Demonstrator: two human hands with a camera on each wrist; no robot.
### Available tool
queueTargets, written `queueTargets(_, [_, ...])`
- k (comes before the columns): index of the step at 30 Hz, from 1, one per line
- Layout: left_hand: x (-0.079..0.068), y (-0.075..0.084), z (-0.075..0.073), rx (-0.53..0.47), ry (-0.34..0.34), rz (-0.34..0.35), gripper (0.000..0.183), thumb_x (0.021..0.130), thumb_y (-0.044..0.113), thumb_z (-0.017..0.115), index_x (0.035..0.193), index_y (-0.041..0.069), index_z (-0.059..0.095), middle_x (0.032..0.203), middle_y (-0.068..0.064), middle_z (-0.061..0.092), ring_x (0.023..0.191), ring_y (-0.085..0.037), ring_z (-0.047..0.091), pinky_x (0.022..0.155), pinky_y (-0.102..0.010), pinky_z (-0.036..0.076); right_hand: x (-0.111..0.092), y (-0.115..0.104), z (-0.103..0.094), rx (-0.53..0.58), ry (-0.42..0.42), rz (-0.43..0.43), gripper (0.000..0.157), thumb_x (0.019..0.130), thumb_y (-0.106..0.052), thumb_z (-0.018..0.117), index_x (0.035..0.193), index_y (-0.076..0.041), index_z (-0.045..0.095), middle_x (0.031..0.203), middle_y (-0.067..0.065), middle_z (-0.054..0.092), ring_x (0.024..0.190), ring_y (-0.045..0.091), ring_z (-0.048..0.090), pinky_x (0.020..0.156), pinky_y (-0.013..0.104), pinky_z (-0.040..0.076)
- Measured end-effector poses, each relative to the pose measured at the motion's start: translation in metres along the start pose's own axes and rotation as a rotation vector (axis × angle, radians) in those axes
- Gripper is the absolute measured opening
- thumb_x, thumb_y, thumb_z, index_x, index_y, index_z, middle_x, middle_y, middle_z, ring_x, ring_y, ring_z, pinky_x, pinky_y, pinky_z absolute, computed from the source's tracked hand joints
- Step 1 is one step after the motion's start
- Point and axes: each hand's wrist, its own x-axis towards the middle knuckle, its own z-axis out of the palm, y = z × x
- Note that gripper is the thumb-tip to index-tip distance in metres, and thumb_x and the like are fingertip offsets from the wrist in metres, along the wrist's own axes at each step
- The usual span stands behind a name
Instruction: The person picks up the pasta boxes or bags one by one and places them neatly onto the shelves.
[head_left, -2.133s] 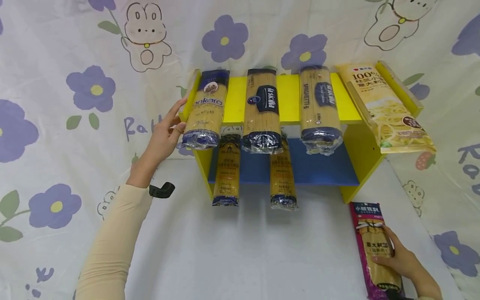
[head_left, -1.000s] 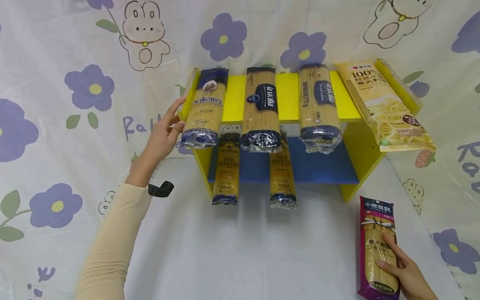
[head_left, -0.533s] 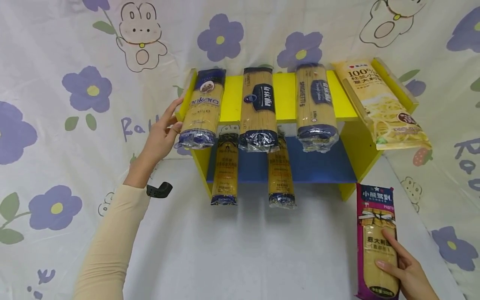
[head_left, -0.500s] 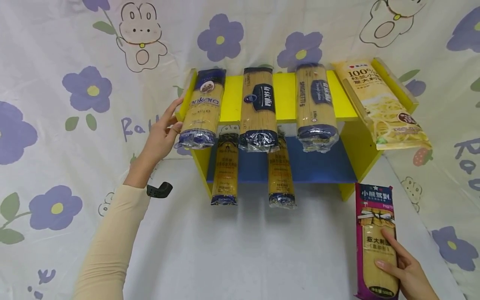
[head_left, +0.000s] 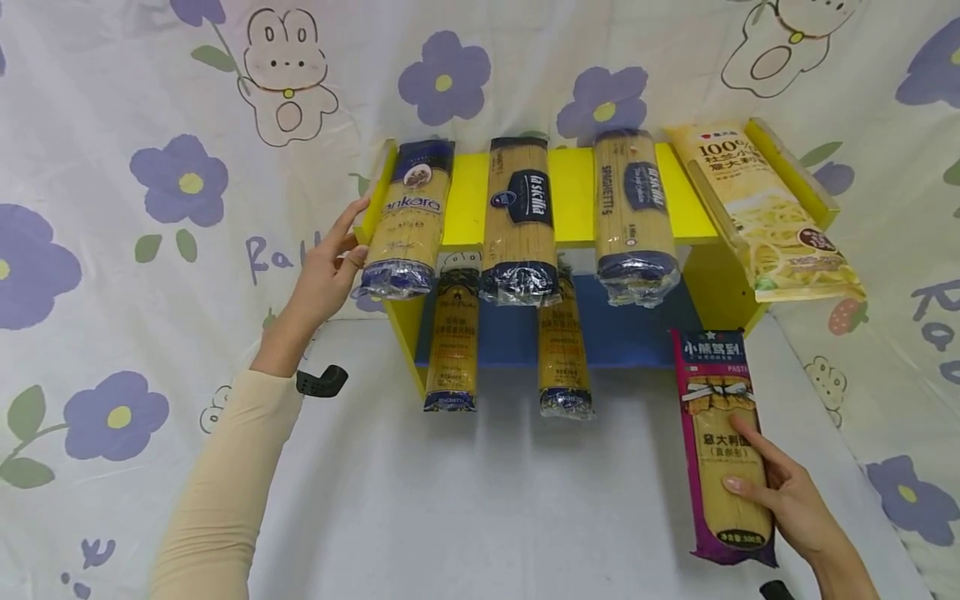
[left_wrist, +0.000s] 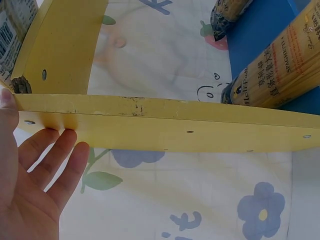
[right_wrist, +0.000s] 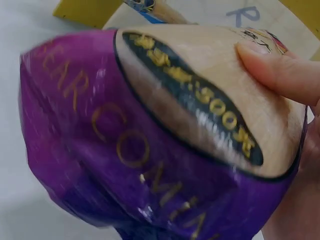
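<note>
In the head view my right hand (head_left: pixel 787 500) grips a magenta-edged pack of spaghetti (head_left: pixel 723 450) at its right side, thumb on the front. The pack is upright, its top overlapping the shelf's lower right corner; whether they touch I cannot tell. Close up in the right wrist view, the purple end of the pack (right_wrist: pixel 125 150) fills most of the picture. My left hand (head_left: pixel 326 271) touches the upper left side of the yellow and blue shelf (head_left: pixel 465 200). In the left wrist view, nearly straight fingertips press the yellow side board (left_wrist: pixel 165 125), and the thumb lies at its edge.
On the top tier lie an Ankara pasta pack (head_left: pixel 408 221), two La Sicilia packs (head_left: pixel 517 221) and a yellow noodle bag (head_left: pixel 765 212). Two narrow spaghetti packs (head_left: pixel 453 342) lie on the blue lower tier (head_left: pixel 630 333). A flower-patterned cloth (head_left: pixel 180 179) hangs behind.
My right hand has raised the magenta spaghetti pack from the lower right, then moved it left toward the shelf's lower right corner. The left hand stays at the shelf's side.
</note>
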Motion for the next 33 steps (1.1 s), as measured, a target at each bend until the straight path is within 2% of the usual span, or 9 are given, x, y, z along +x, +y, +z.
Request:
queueTargets(6, [0.001,-0.003,0.001,-0.005,0.000,0.006,0.062,0.102,0.033,0.051,0.153,0.050,0.022,0.150,-0.012,0.050,0.129,-0.034,0.057,0.100,-0.053,0.052,0.029,-0.009,-0.002,-0.086,-0.015,0.010,0.077,0.096,0.005,0.055,0.159,-0.021,0.020,0.131,-0.020,0.049,0.105,-0.002,0.060,0.076,0.024,0.058])
queueTargets(11, [-0.006,0.018,-0.003,-0.006,-0.009,0.002,0.061,0.103,0.028,0.049,0.157,0.036,0.022,0.149,-0.020,0.049,0.129,-0.039,0.056,0.102,-0.055,0.050,0.053,-0.015,-0.005,-0.142,-0.004,0.031,0.072,0.098,-0.002,0.056,0.158,-0.023,0.023,0.132,-0.022,0.043,0.103,-0.001,0.058,0.075,0.023,0.057])
queueTargets(14, [-0.010,0.030,-0.005,-0.008,-0.011,0.013,0.061,0.102,0.029,0.049,0.158,0.030,0.023,0.147,-0.022,0.050,0.127,-0.041,0.057,0.102,-0.055,0.050,0.066,-0.017,-0.008,-0.131,0.001,0.058,0.070,0.099,-0.006,0.056,0.158,-0.026,0.023,0.130,-0.020,0.042,0.100,0.001,0.058,0.074,0.023,0.057])
queueTargets(18, [-0.010,0.031,-0.006,-0.016,-0.013,0.018,0.061,0.102,0.030,0.049,0.158,0.030,0.023,0.148,-0.022,0.049,0.127,-0.040,0.057,0.101,-0.055,0.051,0.079,-0.015,-0.011,-0.120,0.026,0.106,0.068,0.100,-0.012,0.056,0.157,-0.030,0.024,0.131,-0.015,0.039,0.097,0.003,0.057,0.074,0.022,0.057])
queueTargets(23, [-0.010,0.033,-0.007,-0.013,-0.012,0.014,0.061,0.102,0.028,0.049,0.158,0.030,0.023,0.148,-0.022,0.049,0.128,-0.040,0.057,0.102,-0.055,0.051,0.091,-0.015,-0.014,-0.167,0.067,0.191,0.065,0.101,-0.024,0.057,0.156,-0.036,0.025,0.130,-0.012,0.037,0.095,0.003,0.056,0.075,0.021,0.056])
queueTargets(26, [-0.010,0.033,-0.006,-0.012,-0.009,0.013,0.061,0.103,0.027,0.049,0.158,0.030,0.023,0.145,-0.023,0.052,0.126,-0.040,0.058,0.101,-0.054,0.051,0.098,-0.017,-0.015,-0.121,0.104,0.253,0.061,0.100,-0.028,0.059,0.153,-0.039,0.033,0.120,-0.014,0.043,0.089,0.003,0.058,0.074,0.021,0.056])
queueTargets(28, [-0.010,0.032,-0.006,-0.008,-0.007,0.008,0.061,0.103,0.026,0.049,0.158,0.031,0.023,0.146,-0.022,0.051,0.126,-0.040,0.058,0.101,-0.054,0.051,0.101,-0.018,-0.015,-0.044,0.138,0.295,0.055,0.098,-0.029,0.061,0.149,-0.041,0.042,0.116,-0.016,0.046,0.088,0.003,0.059,0.074,0.020,0.055])
queueTargets(33, [-0.010,0.032,-0.005,0.002,-0.004,0.006,0.061,0.103,0.028,0.048,0.158,0.034,0.022,0.149,-0.020,0.049,0.128,-0.040,0.057,0.102,-0.055,0.050,0.099,-0.020,-0.016,0.161,0.157,0.354,0.045,0.099,-0.028,0.060,0.140,-0.044,0.052,0.118,-0.016,0.045,0.094,0.003,0.057,0.079,0.021,0.054])
